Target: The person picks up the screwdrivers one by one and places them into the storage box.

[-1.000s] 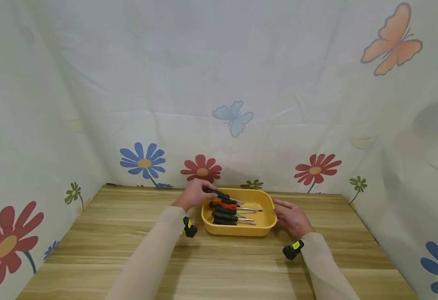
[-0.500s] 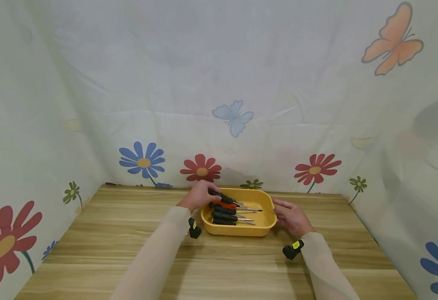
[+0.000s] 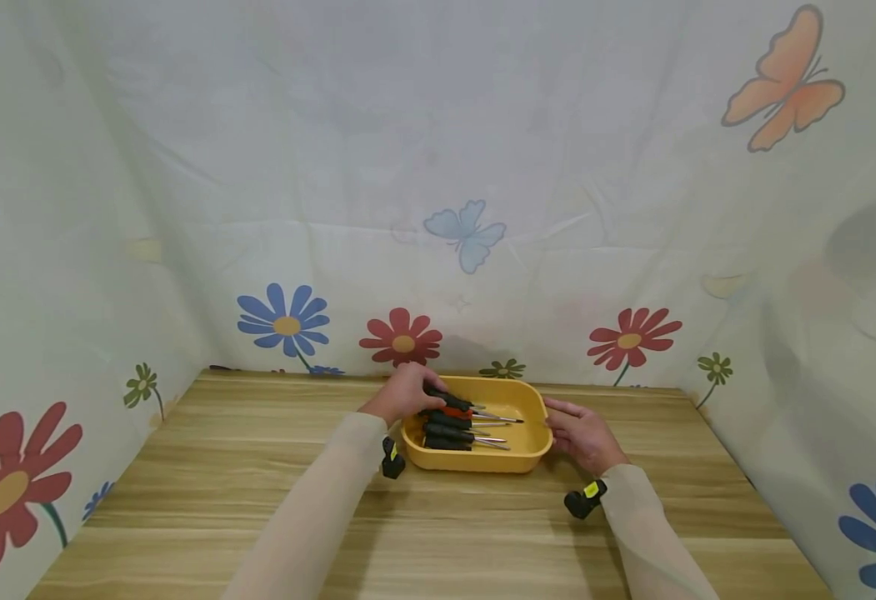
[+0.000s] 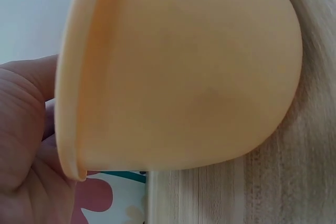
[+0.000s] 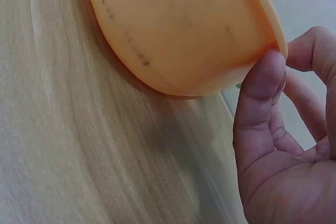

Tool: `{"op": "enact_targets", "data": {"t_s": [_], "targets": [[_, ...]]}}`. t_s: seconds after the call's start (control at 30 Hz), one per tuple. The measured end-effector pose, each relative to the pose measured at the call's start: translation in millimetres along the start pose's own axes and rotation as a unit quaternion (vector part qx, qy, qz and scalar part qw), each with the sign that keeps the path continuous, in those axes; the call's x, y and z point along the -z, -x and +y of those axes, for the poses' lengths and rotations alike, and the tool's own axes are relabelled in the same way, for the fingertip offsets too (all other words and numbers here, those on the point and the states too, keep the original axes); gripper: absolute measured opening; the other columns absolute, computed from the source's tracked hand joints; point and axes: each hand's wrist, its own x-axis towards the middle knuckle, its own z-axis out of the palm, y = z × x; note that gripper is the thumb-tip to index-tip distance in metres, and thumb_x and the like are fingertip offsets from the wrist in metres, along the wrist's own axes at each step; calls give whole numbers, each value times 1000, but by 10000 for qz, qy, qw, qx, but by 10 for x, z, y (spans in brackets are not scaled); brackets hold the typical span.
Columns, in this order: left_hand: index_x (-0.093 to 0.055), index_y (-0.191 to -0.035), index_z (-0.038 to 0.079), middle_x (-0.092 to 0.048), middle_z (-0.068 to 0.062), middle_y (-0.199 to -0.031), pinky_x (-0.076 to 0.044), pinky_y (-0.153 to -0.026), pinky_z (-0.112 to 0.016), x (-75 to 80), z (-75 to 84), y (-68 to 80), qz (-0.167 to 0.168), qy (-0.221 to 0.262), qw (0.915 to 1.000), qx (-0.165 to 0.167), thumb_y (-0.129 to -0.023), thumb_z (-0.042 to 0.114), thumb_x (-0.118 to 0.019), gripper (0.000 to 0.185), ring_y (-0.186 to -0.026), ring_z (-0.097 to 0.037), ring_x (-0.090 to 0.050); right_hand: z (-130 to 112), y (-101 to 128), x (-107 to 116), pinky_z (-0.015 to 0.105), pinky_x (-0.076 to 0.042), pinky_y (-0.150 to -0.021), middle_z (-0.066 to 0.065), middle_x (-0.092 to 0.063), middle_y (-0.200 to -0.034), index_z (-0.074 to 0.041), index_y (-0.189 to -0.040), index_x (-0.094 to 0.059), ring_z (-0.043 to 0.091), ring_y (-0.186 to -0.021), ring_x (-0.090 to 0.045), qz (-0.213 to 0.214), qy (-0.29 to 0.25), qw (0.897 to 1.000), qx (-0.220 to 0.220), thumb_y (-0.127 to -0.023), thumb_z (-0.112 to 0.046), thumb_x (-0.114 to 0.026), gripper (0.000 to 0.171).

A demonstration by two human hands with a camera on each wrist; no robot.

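A black-handled screwdriver lies at the far left of the yellow tray, its handle under the fingers of the left hand, its metal shaft pointing right across the tray's inside; the head view suggests the fingers are curled round the handle, though the wrist view shows only the palm behind the tray's rim, so the grip is not beyond doubt. This looks like the step of setting that screwdriver in among the others, or taking it from them, and I cannot tell which. Either way, the next move would seem to call for a steady tray and a handle kept level so the shaft does not snag its neighbours. Those neighbours lie nearer than it in the tray: an orange-handled screwdriver just beside it, then two more black-handled ones, all with their shafts pointing right. The right hand is at the tray's right end, fingers loosely bent, the thumb tip touching the rim. The tray stands on a wooden table, and behind the tray hangs a pale cloth printed with flowers and butterflies.
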Motion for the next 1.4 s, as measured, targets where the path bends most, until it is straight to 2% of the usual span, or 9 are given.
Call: {"op": "enact_targets", "data": {"t_s": [0.27, 0.47, 0.63, 0.97, 1.2, 1.4], "targets": [[-83, -98, 16, -78, 2, -100, -55, -102, -39, -18, 65, 7, -102, -823, 9958, -380, -84, 17, -85, 14, -99, -18, -65, 8, -9, 6, 26, -61, -73, 8, -77, -110, -5, -149, -51, 13, -81, -70, -15, 1, 10000, 14, -99, -13, -67, 53], [-83, -98, 16, -78, 2, -99, -58, -97, -37, -19, 97, 4, -353, -1100, 9926, -372, -84, 17, -85, 14, -95, -16, -67, 1, -3, 10, 26, -61, -74, 9, -77, -112, -5, -149, -52, 13, -82, -71, 13, -2, 10000, -9, -99, -14, -67, 53], [-83, -97, 16, -77, 2, -97, -60, -93, -34, -32, 100, -3, -569, -1224, 9903, -326, -85, 16, -84, 12, -88, -13, -66, -9, 10, 9, 26, -61, -75, 9, -77, -114, -6, -149, -52, 14, -83, -71, -3, -11, 10000, -21, -100, -16, -68, 53], [-82, -98, 14, -75, 2, -93, -59, -91, -34, 1, 152, 46, -658, -1375, 9878, -312, -88, 16, -82, 11, -85, -15, -62, -10, 8, -4, 28, -62, -78, 11, -76, -118, -5, -149, -52, 15, -86, -72, -31, -83, 10000, -7, -100, -15, -67, 52], [-81, -102, 14, -76, 2, -95, -60, -90, -33, 28, 150, 68, -646, -1448, 9869, -301, -89, 17, -81, 13, -83, -13, -64, -11, 13, -26, 27, -61, -76, 10, -76, -115, -5, -149, -52, 14, -84, -72, -52, -90, 9999, -10, -100, -13, -66, 52], [-80, -104, 14, -76, 2, -96, -59, -87, -32, 65, 137, 96, -543, -1442, 9867, -517, -90, 20, -81, 16, -82, -13, -63, -20, 41, -27, 26, -61, -74, 10, -76, -115, -3, -150, -50, 14, -83, -71, -65, 18, 9999, 102, -101, -12, -64, 52]]}}
